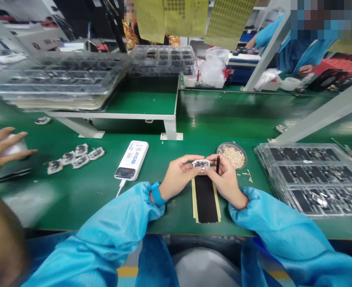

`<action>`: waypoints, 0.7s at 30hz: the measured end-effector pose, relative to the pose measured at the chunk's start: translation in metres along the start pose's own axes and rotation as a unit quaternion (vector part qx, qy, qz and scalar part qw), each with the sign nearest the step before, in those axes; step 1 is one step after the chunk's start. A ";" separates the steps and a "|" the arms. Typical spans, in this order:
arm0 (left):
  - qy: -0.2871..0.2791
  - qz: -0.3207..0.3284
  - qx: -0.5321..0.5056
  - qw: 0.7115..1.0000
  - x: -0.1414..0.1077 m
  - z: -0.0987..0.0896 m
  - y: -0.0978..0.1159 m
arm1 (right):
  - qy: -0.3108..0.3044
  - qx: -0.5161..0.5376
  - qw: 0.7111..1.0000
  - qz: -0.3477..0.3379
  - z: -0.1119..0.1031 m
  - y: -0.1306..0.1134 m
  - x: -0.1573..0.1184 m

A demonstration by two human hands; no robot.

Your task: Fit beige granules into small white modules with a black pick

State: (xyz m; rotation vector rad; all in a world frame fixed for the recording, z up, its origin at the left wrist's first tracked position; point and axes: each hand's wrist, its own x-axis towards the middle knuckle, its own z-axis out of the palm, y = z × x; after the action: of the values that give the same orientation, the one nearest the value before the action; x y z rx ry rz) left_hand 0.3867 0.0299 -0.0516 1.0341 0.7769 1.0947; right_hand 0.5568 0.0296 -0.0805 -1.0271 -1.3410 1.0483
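A small white part with dark inner pieces (201,164) is held up between both hands, above a black mat with yellow taped edges (206,199). My left hand (180,175) pinches its left side between thumb and fingers. On its right side, my right hand (226,177) closes on the same part, and a thin dark stick-like tool (218,164) stands upright among its fingers. Just beyond the right hand lies a round dish of small tan pieces (237,155), some scattered beside it.
A white power bank (132,159) with a cable and several white parts (80,161) lie left. Another person's hand (2,151) reaches in at far left. Stacked clear trays (313,175) stand right. A raised shelf (146,99) holds more trays.
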 end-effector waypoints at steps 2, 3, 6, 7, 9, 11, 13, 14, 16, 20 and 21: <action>0.006 0.038 0.019 0.999 0.000 0.000 -0.004 | -0.012 -0.013 1.000 0.007 -0.002 0.001 0.000; 0.008 0.054 0.032 0.998 0.000 0.000 -0.007 | -0.020 -0.024 0.999 0.010 -0.003 0.001 0.000; 0.008 0.083 0.074 0.994 -0.002 0.001 -0.014 | -0.025 -0.078 0.997 0.005 -0.007 -0.001 -0.002; 0.011 0.092 0.086 0.992 -0.003 0.002 -0.015 | -0.018 -0.100 0.995 0.003 -0.008 -0.002 -0.002; 0.012 0.110 0.100 0.989 -0.004 0.003 -0.018 | -0.012 -0.147 0.989 0.010 -0.010 -0.003 -0.002; 0.019 0.113 0.123 0.986 -0.006 0.004 -0.019 | 0.000 -0.186 0.982 0.024 -0.011 -0.004 -0.001; 0.033 0.116 0.172 0.978 -0.007 0.005 -0.018 | 0.009 -0.210 0.977 0.031 -0.012 -0.006 0.000; 0.039 0.120 0.200 0.972 -0.009 0.006 -0.017 | 0.015 -0.213 0.976 0.030 -0.012 -0.007 0.000; 0.041 0.133 0.240 0.961 -0.010 0.006 -0.016 | 0.030 -0.208 0.977 0.027 -0.011 -0.007 0.000; 0.050 0.142 0.233 0.961 -0.010 0.006 -0.015 | 0.053 -0.194 0.978 0.055 -0.010 -0.004 0.000; 0.054 0.138 0.225 0.963 -0.009 0.006 -0.015 | 0.048 -0.185 0.980 0.063 -0.010 -0.004 0.000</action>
State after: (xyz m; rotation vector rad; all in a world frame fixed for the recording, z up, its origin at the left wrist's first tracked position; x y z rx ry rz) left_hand 0.3941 0.0181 -0.0640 1.5096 1.0200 1.2508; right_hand 0.5670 0.0290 -0.0769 -1.4366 -1.4369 0.8434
